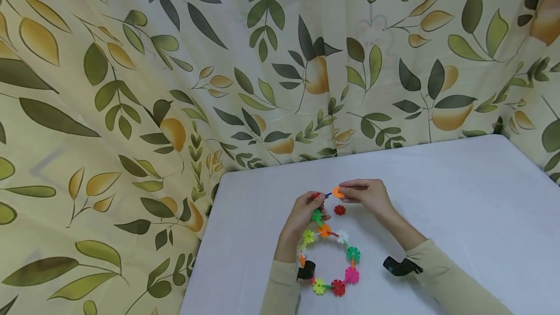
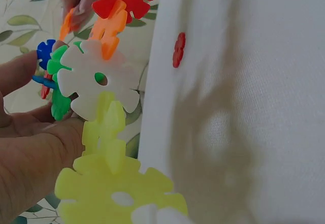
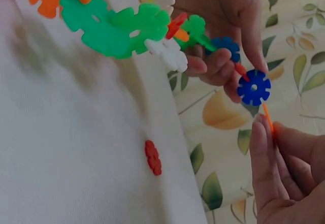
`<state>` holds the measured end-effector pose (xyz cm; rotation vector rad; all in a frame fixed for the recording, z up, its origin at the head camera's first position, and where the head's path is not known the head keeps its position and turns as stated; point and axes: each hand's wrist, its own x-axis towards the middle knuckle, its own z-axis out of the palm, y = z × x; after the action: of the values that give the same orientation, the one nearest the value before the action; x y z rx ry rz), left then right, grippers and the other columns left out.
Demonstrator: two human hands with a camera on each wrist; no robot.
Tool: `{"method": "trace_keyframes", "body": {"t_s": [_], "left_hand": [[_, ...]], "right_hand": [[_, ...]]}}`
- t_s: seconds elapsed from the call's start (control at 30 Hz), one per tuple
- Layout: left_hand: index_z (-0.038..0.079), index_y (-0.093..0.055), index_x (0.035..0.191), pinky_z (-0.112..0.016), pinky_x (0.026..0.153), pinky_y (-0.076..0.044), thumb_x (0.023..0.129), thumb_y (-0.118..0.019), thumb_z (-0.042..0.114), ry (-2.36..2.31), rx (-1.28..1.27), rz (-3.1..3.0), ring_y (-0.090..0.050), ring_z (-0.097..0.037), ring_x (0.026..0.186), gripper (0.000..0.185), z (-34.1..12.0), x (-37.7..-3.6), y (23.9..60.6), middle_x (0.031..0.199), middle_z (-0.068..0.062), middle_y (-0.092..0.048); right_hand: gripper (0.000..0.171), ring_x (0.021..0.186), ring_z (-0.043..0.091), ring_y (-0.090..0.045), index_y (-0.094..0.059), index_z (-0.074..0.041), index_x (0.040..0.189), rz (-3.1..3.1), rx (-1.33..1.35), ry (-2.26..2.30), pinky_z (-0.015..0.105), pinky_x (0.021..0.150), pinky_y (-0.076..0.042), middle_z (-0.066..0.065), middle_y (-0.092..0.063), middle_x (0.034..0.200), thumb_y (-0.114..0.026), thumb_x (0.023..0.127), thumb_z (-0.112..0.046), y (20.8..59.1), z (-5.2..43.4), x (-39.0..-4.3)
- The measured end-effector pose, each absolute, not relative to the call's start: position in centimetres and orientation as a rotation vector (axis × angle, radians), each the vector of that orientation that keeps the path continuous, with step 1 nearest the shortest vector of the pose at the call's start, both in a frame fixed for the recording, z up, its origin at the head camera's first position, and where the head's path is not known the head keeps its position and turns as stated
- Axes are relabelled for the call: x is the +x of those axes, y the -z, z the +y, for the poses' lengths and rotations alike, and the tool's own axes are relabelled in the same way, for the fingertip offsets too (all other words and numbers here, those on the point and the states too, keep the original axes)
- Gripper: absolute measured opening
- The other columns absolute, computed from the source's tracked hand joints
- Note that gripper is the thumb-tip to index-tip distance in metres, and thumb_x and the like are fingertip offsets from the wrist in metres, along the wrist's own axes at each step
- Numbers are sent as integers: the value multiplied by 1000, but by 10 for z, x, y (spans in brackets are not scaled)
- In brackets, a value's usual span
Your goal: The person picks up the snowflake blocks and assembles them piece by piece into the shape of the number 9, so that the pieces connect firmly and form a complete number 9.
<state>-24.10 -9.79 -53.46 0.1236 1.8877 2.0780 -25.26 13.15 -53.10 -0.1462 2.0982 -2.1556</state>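
Observation:
My left hand (image 1: 302,215) grips one end of a chain of notched plastic snowflake discs, near a red piece and a blue disc (image 3: 253,88). Between the thumb and fingers of my right hand (image 1: 369,196) is an orange snowflake disc (image 3: 269,118), pinched edge-on. Its edge meets the blue disc's rim; whether it sits in a slot I cannot tell. The rest of the chain curves in a loop below the left hand, with a green disc (image 1: 353,254), a pink disc (image 1: 352,275) and a white disc (image 2: 84,82) among several colours.
A loose red snowflake disc (image 1: 339,210) lies on the white-covered table (image 1: 463,218), just below the hands. Behind the table hangs a leaf-patterned curtain (image 1: 280,62). Black wrist straps (image 1: 400,266) circle both forearms.

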Motion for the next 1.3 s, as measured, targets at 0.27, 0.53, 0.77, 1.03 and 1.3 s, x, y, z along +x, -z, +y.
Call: {"method": "trace_keyframes", "body": {"t_s": [0.27, 0.53, 0.77, 1.03, 1.3], "left_hand": [[-8, -62, 122, -39, 81, -63, 105, -65, 28, -2053, 144, 1915, -59, -15, 76, 41, -97, -241, 533, 85, -4, -59], [-12, -59, 126, -38, 82, -62, 106, -64, 29, -2042, 143, 1928, -60, -14, 79, 46, -97, -242, 534, 88, -2, -59], [1, -66, 110, -37, 82, -62, 106, -63, 28, -2049, 128, 1910, -62, -15, 80, 27, -97, -241, 534, 90, -3, -60], [-2, -66, 112, -36, 82, -62, 106, -62, 27, -2045, 116, 1907, -62, -15, 79, 30, -97, -240, 534, 90, -3, -60], [-19, -58, 122, -37, 84, -62, 106, -63, 22, -2044, 135, 1926, -64, -14, 77, 45, -94, -241, 535, 88, -3, -63]], "right_hand": [[38, 98, 30, -77, -68, 11, 127, 2078, -120, 2162, 36, 85, -60, 24, -74, 117, -75, 98, -12, 524, 129, -248], [37, 98, 33, -77, -68, 11, 124, 2099, -91, 2176, 37, 85, -60, 24, -75, 114, -76, 97, -13, 523, 126, -247], [37, 95, 30, -78, -69, 11, 123, 2114, -68, 2183, 32, 80, -61, 22, -76, 111, -77, 96, -14, 522, 125, -246], [38, 92, 27, -78, -69, 10, 124, 2127, -43, 2175, 33, 80, -61, 21, -76, 111, -77, 97, -14, 522, 124, -246], [31, 91, 33, -78, -73, 9, 117, 2197, -98, 2115, 39, 82, -61, 22, -77, 105, -78, 95, -12, 520, 121, -243]]}}
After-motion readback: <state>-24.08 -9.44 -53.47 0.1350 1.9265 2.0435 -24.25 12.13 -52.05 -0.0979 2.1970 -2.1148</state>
